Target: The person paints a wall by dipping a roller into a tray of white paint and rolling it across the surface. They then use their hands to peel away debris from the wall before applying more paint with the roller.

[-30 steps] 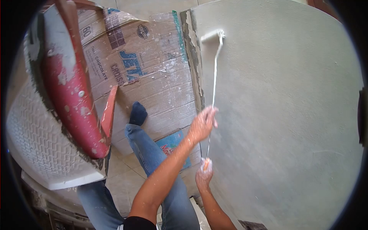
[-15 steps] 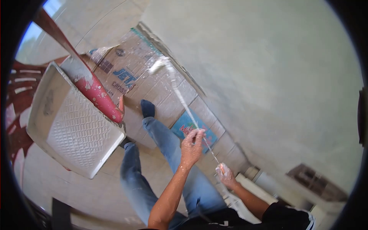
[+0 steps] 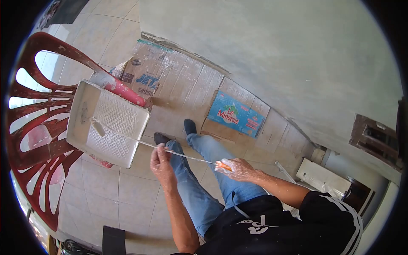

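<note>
A small white paint roller (image 3: 98,127) on a long thin rod lies over the ridged part of a white paint tray (image 3: 76,127). My right hand (image 3: 233,167) is wrapped round the roller's orange handle. Further along the rod, my left hand (image 3: 161,163) has its thumb and fingers pinched at the shaft. White paint specks cover both hands. The tray rests on a red plastic chair (image 3: 51,148), whose paint-stained pink-red armrest (image 3: 127,92) runs behind the tray.
Flattened cardboard (image 3: 178,85) and a blue printed carton piece (image 3: 231,114) lie along the foot of a pale green wall (image 3: 272,55). Tiled floor (image 3: 106,191) spreads below the chair. A dark wooden vent frame (image 3: 376,138) and a white board (image 3: 323,178) are at the right.
The roller has swung from near the wall, over the cardboard, left and down to the tray. Both hands moved with it, and the view has turned, showing more of the chair.
</note>
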